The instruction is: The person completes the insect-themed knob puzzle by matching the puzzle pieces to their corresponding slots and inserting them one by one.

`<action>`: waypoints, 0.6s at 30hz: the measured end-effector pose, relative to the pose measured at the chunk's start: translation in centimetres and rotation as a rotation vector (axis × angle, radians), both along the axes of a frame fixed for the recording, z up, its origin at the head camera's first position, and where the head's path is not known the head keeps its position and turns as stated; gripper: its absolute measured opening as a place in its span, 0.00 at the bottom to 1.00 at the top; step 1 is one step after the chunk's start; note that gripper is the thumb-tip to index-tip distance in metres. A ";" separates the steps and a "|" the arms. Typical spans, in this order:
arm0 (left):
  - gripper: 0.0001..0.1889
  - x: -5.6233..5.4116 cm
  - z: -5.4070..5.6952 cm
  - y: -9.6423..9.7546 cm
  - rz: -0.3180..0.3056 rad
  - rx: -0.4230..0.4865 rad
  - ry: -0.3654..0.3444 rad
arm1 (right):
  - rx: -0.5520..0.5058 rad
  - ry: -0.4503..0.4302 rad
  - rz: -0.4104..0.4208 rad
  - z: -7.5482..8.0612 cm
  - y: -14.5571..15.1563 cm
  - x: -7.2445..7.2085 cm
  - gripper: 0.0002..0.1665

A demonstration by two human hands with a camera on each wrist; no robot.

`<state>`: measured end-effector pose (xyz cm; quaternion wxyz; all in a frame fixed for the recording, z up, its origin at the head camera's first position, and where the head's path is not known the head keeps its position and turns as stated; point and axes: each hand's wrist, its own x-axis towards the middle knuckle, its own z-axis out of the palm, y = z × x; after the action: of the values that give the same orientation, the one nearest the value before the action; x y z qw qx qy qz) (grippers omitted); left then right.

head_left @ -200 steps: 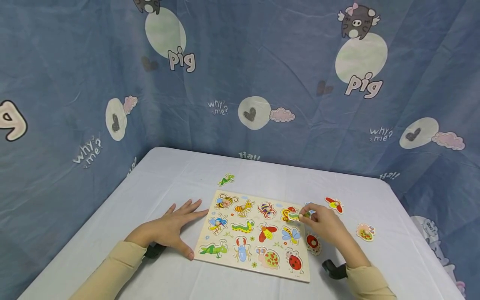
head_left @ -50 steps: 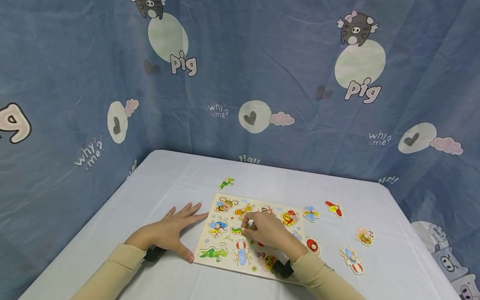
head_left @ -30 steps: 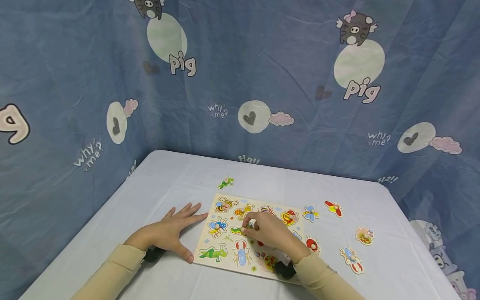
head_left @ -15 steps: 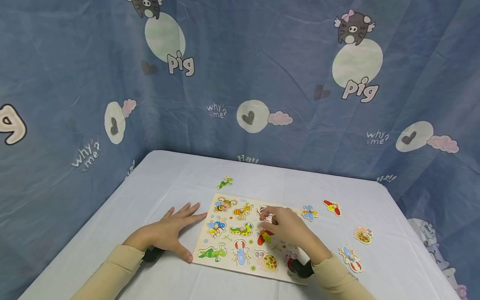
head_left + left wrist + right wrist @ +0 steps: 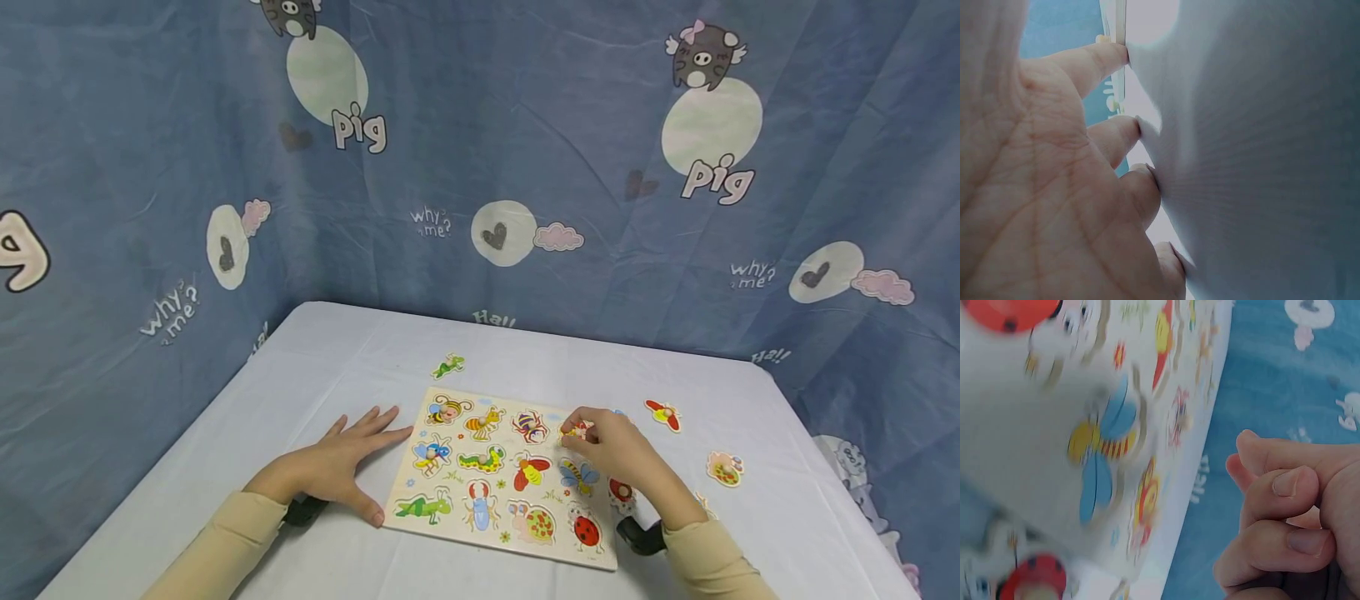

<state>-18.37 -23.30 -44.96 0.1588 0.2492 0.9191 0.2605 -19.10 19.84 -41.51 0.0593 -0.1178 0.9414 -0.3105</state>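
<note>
A wooden knob puzzle board (image 5: 463, 398) with insect pictures lies on the table. My left hand (image 5: 341, 462) rests spread on the cloth at its left edge, thumb and a finger touching the board; the left wrist view shows the left fingers (image 5: 1113, 140) straight. My right hand (image 5: 618, 446), fingers loosely bent, hovers over the board's upper right corner, partly covering the butterfly piece (image 5: 573, 429). Nothing shows between the right fingers (image 5: 1272, 506) in the right wrist view. The caterpillar piece (image 5: 483, 458) sits in the board's middle row, its knob up.
Loose pieces lie around the board: a grasshopper (image 5: 450, 365) behind, a red-winged insect (image 5: 664, 414), a snail (image 5: 725, 468) and a ladybug (image 5: 622, 493) to the right. My right arm mostly hides a stag beetle piece (image 5: 703, 504). A patterned blue curtain (image 5: 420, 267) hangs behind the table.
My right hand carried the caterpillar piece from the right to the board's middle row, pressed there, then let go and moved right, away from it. My left hand stayed put.
</note>
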 end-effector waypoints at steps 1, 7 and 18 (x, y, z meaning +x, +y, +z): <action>0.68 0.0 0.0 0.0 -0.001 0.001 0.001 | 0.004 -0.010 -0.017 0.1 0.3 -0.1 0.06; 0.68 0.0 0.1 0.0 -0.006 0.004 0.007 | 0.025 -0.014 -0.088 0.4 2.8 -1.0 0.09; 0.68 -0.1 -0.2 -0.1 -0.001 0.004 0.009 | 0.058 -0.008 -0.166 0.3 7.8 -3.0 0.14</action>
<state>-18.43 -23.38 -45.13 0.1541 0.2511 0.9193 0.2610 -22.06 27.63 -41.23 0.0407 -0.0365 0.9563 -0.2872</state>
